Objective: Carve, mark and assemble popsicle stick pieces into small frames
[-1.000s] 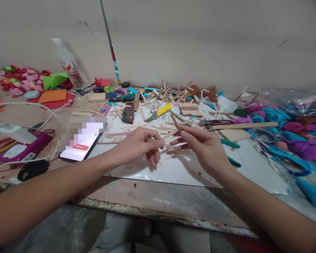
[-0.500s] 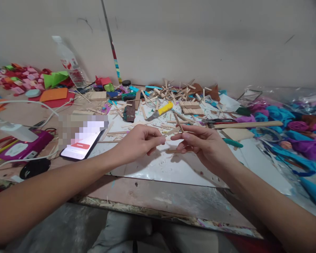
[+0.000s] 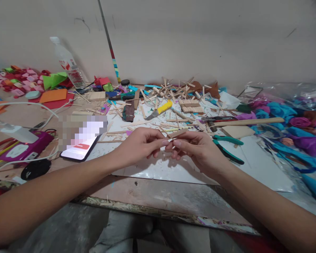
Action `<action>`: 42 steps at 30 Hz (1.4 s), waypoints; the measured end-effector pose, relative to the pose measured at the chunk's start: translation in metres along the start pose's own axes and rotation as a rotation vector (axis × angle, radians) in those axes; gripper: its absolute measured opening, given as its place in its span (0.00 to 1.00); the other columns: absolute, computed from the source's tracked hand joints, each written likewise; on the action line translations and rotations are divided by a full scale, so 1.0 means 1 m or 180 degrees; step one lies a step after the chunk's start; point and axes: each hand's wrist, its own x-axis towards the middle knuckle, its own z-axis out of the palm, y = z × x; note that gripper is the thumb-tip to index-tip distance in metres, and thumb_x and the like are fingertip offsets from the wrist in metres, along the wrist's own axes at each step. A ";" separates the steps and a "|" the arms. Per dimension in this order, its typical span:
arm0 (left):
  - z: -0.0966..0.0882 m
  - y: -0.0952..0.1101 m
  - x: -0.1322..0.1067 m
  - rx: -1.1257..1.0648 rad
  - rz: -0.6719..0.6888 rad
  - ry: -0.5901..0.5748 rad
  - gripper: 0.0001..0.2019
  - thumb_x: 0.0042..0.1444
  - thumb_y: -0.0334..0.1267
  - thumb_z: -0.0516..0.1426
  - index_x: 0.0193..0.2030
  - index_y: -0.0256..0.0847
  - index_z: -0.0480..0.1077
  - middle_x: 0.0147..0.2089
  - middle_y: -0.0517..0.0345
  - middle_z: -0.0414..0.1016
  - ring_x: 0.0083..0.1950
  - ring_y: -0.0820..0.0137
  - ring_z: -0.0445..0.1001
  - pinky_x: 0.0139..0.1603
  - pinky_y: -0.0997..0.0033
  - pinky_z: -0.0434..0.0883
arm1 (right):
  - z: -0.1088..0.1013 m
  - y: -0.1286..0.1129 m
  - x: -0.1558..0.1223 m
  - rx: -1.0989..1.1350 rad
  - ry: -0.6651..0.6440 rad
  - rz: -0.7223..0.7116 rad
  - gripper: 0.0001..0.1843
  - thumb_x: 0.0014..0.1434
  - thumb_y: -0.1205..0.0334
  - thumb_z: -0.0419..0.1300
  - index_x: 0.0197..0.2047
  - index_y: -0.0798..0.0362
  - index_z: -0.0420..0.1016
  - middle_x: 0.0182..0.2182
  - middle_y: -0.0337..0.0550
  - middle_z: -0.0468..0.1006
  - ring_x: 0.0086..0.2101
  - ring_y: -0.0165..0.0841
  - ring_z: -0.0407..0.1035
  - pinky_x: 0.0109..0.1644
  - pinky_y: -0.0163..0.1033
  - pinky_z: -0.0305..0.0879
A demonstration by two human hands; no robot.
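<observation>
My left hand (image 3: pixel 145 142) and my right hand (image 3: pixel 197 147) meet above the white board (image 3: pixel 147 171), fingertips almost touching. A short flat wooden stick (image 3: pixel 179 133) runs from my left fingertips behind my right fingers. My right thumb and fingers pinch a thin wooden stick (image 3: pixel 166 133) that slants up to the left. The pinched ends of both are hidden by the fingers. Green-handled pliers (image 3: pixel 229 140) lie just right of my right hand. A yellow-handled knife (image 3: pixel 160 110) rests among wood scraps beyond the hands.
A pile of wooden sticks (image 3: pixel 180 89) lies by the wall. On the left are a phone (image 3: pixel 80 151), a purple power strip (image 3: pixel 39 146) with cables and a leaning plastic bottle (image 3: pixel 72 66). Coloured crepe paper (image 3: pixel 302 140) crowds the right, beside a long wooden handle (image 3: pixel 252 121).
My right hand has moved left and slightly down, bringing the fingertips together. The thin stick now tips left, and more of the green pliers shows.
</observation>
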 end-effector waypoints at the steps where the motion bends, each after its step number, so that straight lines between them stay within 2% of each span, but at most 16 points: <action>1: 0.000 0.000 0.000 -0.0024 -0.0003 -0.0015 0.13 0.67 0.45 0.61 0.36 0.37 0.77 0.25 0.63 0.72 0.24 0.77 0.68 0.26 0.77 0.63 | 0.000 0.000 0.000 0.0019 0.0016 -0.0016 0.10 0.60 0.55 0.75 0.42 0.51 0.88 0.37 0.46 0.87 0.29 0.31 0.80 0.35 0.35 0.78; 9: -0.001 -0.002 -0.001 -0.0208 -0.0066 -0.0234 0.13 0.67 0.45 0.60 0.37 0.36 0.77 0.26 0.61 0.74 0.26 0.76 0.70 0.27 0.77 0.65 | 0.009 0.000 -0.003 0.0075 0.0091 -0.0141 0.08 0.62 0.56 0.73 0.37 0.52 0.86 0.32 0.42 0.85 0.25 0.29 0.76 0.31 0.34 0.74; 13: -0.003 0.003 -0.004 0.0005 0.0038 -0.0141 0.15 0.69 0.44 0.59 0.34 0.36 0.77 0.25 0.62 0.73 0.27 0.76 0.69 0.29 0.76 0.64 | 0.011 -0.004 -0.003 -0.0298 0.0016 -0.0142 0.13 0.66 0.53 0.69 0.35 0.53 0.85 0.27 0.40 0.81 0.22 0.27 0.71 0.28 0.33 0.69; 17: -0.003 0.003 -0.004 0.0068 0.0080 -0.0139 0.16 0.69 0.45 0.59 0.32 0.36 0.75 0.24 0.63 0.71 0.26 0.77 0.67 0.29 0.76 0.62 | 0.012 -0.009 -0.005 -0.0588 0.0021 -0.0200 0.17 0.68 0.50 0.66 0.34 0.55 0.83 0.23 0.39 0.79 0.19 0.24 0.66 0.24 0.32 0.61; 21: -0.003 0.001 -0.003 0.0094 0.0084 -0.0200 0.17 0.69 0.46 0.59 0.32 0.37 0.74 0.23 0.64 0.70 0.24 0.78 0.66 0.29 0.77 0.62 | 0.016 -0.008 -0.008 -0.0526 0.0098 -0.0143 0.18 0.68 0.48 0.66 0.35 0.55 0.82 0.21 0.37 0.76 0.18 0.23 0.62 0.22 0.32 0.54; 28: 0.001 -0.002 -0.004 0.0176 0.0018 -0.0284 0.20 0.69 0.44 0.58 0.25 0.37 0.71 0.21 0.63 0.68 0.23 0.78 0.65 0.29 0.77 0.62 | 0.022 -0.003 -0.007 -0.0495 0.0277 -0.0194 0.21 0.64 0.45 0.70 0.31 0.55 0.80 0.18 0.35 0.72 0.17 0.23 0.59 0.22 0.33 0.53; 31: 0.003 -0.002 -0.004 0.0205 0.0028 -0.0230 0.19 0.68 0.44 0.58 0.26 0.37 0.72 0.22 0.63 0.70 0.24 0.77 0.66 0.29 0.76 0.62 | 0.019 -0.003 -0.006 -0.0378 0.0231 -0.0091 0.20 0.64 0.45 0.69 0.32 0.55 0.80 0.18 0.36 0.73 0.17 0.24 0.59 0.22 0.34 0.52; 36: 0.004 0.001 -0.006 0.0090 0.0059 0.0002 0.14 0.68 0.44 0.59 0.34 0.38 0.77 0.25 0.63 0.73 0.25 0.77 0.67 0.28 0.76 0.62 | 0.012 -0.006 -0.005 -0.0159 0.0149 -0.0104 0.13 0.60 0.52 0.74 0.37 0.53 0.84 0.24 0.39 0.78 0.21 0.26 0.64 0.25 0.34 0.58; 42: 0.002 0.002 -0.005 0.0076 0.0073 0.0229 0.14 0.68 0.43 0.60 0.33 0.37 0.77 0.25 0.62 0.74 0.25 0.77 0.68 0.28 0.76 0.63 | 0.012 -0.010 -0.006 -0.0578 0.0243 -0.0159 0.12 0.62 0.51 0.72 0.37 0.51 0.87 0.22 0.38 0.77 0.20 0.27 0.63 0.24 0.35 0.59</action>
